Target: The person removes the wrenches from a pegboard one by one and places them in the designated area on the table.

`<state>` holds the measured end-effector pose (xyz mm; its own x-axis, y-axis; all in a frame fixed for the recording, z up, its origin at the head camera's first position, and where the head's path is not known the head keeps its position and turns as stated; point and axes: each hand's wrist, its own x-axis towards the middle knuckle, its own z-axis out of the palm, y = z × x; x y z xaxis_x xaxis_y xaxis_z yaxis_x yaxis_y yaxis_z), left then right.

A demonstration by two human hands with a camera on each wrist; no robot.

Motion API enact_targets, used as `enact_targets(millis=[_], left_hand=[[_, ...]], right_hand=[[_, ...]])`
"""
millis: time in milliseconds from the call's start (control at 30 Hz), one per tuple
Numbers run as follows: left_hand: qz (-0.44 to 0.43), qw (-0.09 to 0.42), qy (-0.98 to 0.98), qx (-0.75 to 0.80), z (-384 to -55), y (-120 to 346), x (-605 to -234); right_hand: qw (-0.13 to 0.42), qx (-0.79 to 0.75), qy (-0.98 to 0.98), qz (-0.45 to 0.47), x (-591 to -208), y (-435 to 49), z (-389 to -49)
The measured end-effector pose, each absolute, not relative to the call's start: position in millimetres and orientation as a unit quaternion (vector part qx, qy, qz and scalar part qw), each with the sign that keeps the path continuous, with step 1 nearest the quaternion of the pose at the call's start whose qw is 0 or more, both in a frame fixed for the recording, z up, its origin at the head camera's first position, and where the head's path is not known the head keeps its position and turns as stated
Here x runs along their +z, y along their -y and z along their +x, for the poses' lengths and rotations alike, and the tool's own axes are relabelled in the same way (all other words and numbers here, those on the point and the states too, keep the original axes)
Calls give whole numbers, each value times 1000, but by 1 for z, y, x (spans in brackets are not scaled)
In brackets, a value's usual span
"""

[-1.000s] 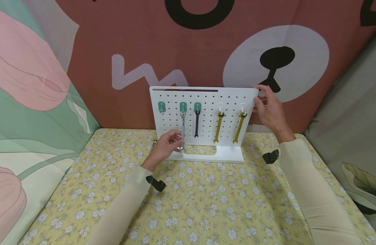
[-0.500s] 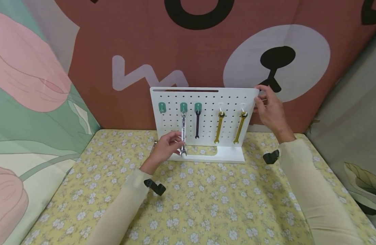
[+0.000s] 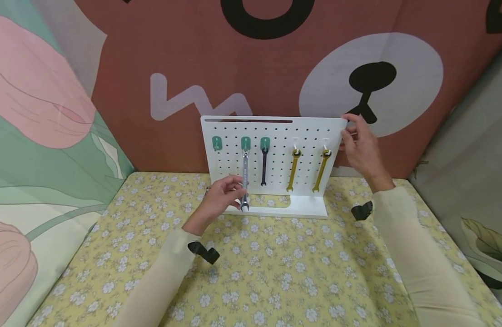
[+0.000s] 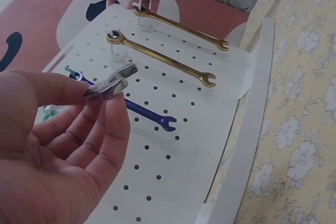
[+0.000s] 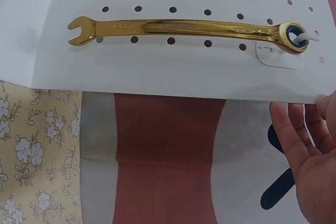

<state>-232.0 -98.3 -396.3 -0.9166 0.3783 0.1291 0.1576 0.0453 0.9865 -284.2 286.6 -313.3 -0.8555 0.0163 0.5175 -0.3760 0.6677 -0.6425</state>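
Note:
My left hand (image 3: 222, 195) pinches a silver combination wrench (image 3: 245, 172) between thumb and fingers near its lower end. The wrench's upper ring overlaps the middle-left green hook (image 3: 245, 143), and its lower open end tips out from the white pegboard (image 3: 316, 123). In the left wrist view the wrench's open end (image 4: 116, 81) sticks out past the fingertips. My right hand (image 3: 362, 147) grips the pegboard's upper right edge, thumb in front. Nearest to it hangs a gold wrench (image 5: 184, 27). A purple wrench (image 3: 264, 168) and another gold wrench (image 3: 293, 170) hang between the hands.
The leftmost green hook (image 3: 216, 143) bears nothing. Behind my left hand, a bit of another silver tool (image 3: 207, 190) shows at the board's left foot. The board's white base (image 3: 308, 208) stands on a yellow floral tablecloth (image 3: 267, 268), before a printed cloth backdrop (image 3: 185, 150).
The silver wrench's lower end has swung outward from the board and slightly down, with my left hand still pinching it. My right hand stays at the board's edge.

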Motion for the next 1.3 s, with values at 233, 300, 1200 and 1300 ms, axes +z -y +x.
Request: enact_targets(millis=[233, 300, 1200, 1300], left_hand=[[195, 74, -709, 674, -228, 99, -393], [195, 72, -708, 675, -228, 99, -392], [195, 63, -670, 714, -219, 102, -383], [197, 60, -670, 714, -218, 102, -381]], right_hand=[[252, 402, 874, 107, -313, -287, -284], [251, 402, 874, 109, -313, -287, -285], [241, 405, 876, 100, -315, -284, -283], [241, 402, 878, 95, -314, -285, -283]])
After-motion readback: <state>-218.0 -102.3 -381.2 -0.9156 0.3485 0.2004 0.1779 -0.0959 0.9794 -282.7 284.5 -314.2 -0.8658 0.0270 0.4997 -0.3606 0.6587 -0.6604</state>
